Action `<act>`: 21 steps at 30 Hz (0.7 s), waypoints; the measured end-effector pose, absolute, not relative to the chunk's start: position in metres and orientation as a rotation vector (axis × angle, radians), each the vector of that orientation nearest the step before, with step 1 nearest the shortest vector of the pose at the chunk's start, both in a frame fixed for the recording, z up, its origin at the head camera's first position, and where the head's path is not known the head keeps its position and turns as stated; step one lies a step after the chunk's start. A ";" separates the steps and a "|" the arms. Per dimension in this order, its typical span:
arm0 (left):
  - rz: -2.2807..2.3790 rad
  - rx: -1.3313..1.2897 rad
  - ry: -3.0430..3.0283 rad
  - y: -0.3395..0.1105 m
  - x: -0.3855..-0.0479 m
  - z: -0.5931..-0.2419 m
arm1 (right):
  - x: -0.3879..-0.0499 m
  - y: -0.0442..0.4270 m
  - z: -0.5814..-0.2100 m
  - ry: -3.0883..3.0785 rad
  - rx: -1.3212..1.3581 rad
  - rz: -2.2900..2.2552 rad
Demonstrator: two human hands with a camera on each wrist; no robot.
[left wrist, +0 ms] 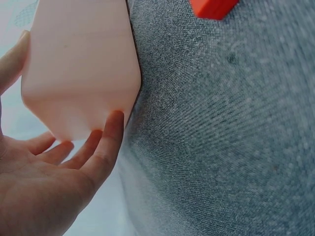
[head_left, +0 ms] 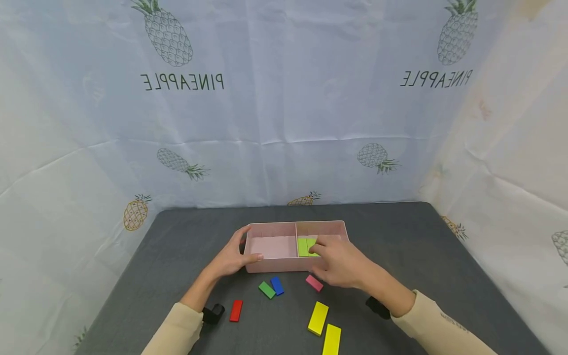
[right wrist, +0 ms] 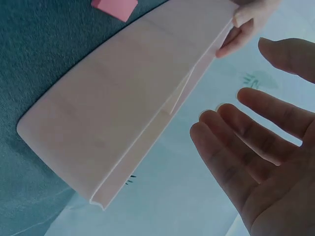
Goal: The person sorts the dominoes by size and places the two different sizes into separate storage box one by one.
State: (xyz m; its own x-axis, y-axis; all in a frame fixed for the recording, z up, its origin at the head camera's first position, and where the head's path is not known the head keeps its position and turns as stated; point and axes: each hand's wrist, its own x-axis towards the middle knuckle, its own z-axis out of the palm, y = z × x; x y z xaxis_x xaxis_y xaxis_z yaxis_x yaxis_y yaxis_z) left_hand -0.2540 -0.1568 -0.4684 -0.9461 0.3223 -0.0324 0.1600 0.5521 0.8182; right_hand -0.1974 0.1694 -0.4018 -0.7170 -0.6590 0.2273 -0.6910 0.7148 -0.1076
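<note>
A pink two-compartment box lies on the grey table. My left hand holds its left end, thumb at the front rim and fingers around the end wall; the left wrist view shows these fingers against the pink wall. Over the right compartment hovers my right hand, its fingers spread apart with nothing between them in the right wrist view. Lime-green blocks lie inside that compartment beside the divider, partly hidden by the right hand. The left compartment shows only its bare floor.
In front of the box lie a green block, a blue block and a pink block. Nearer me are a red block and two yellow blocks. Pineapple-printed cloth hangs behind the table.
</note>
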 end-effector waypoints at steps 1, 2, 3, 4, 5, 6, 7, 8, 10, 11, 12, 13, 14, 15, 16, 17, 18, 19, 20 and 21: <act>1.348 0.408 2.606 -0.157 -0.254 -0.468 | -0.195 0.169 -0.402 -2.743 1.094 0.281; 1.346 0.408 2.606 -0.157 -0.254 -0.468 | -0.192 0.169 -0.403 -2.745 1.094 0.291; 1.347 0.409 2.606 -0.157 -0.253 -0.468 | -0.190 0.169 -0.403 -2.745 1.096 0.299; 1.348 0.408 2.606 -0.157 -0.253 -0.467 | -0.187 0.169 -0.404 -2.741 1.100 0.310; 1.350 0.407 2.605 -0.156 -0.253 -0.467 | -0.184 0.169 -0.404 -2.737 1.108 0.329; 1.351 0.405 2.605 -0.156 -0.253 -0.467 | -0.182 0.169 -0.404 -2.731 1.115 0.348; 1.351 0.401 2.605 -0.156 -0.252 -0.466 | -0.180 0.168 -0.405 -2.727 1.121 0.362; 1.349 0.399 2.606 -0.156 -0.252 -0.466 | -0.177 0.168 -0.405 -2.728 1.125 0.377; 1.350 0.398 2.605 -0.156 -0.252 -0.466 | -0.172 0.167 -0.404 -2.736 1.126 0.396; 1.349 0.399 2.605 -0.156 -0.252 -0.465 | -0.170 0.167 -0.404 -2.745 1.125 0.403; 1.350 0.402 2.604 -0.156 -0.252 -0.466 | -0.168 0.166 -0.404 -2.754 1.122 0.405; 1.347 0.406 2.606 -0.156 -0.252 -0.466 | -0.166 0.166 -0.404 -2.765 1.118 0.399; 1.350 0.409 2.604 -0.156 -0.252 -0.466 | -0.165 0.165 -0.404 -2.774 1.117 0.393; 1.349 0.412 2.603 -0.157 -0.252 -0.466 | -0.163 0.165 -0.405 -2.779 1.116 0.382; 1.350 0.413 2.603 -0.157 -0.252 -0.466 | -0.162 0.165 -0.406 -2.783 1.119 0.371; 1.350 0.413 2.602 -0.157 -0.252 -0.467 | -0.160 0.165 -0.407 -2.783 1.121 0.357; 1.352 0.413 2.601 -0.157 -0.252 -0.467 | -0.159 0.165 -0.408 -2.783 1.123 0.342; 1.351 0.414 2.602 -0.157 -0.252 -0.467 | -0.157 0.165 -0.409 -2.789 1.120 0.328; 1.355 0.413 2.598 -0.157 -0.252 -0.467 | -0.156 0.165 -0.411 -2.795 1.118 0.323; 1.352 0.412 2.599 -0.157 -0.252 -0.467 | -0.154 0.166 -0.412 -2.802 1.115 0.320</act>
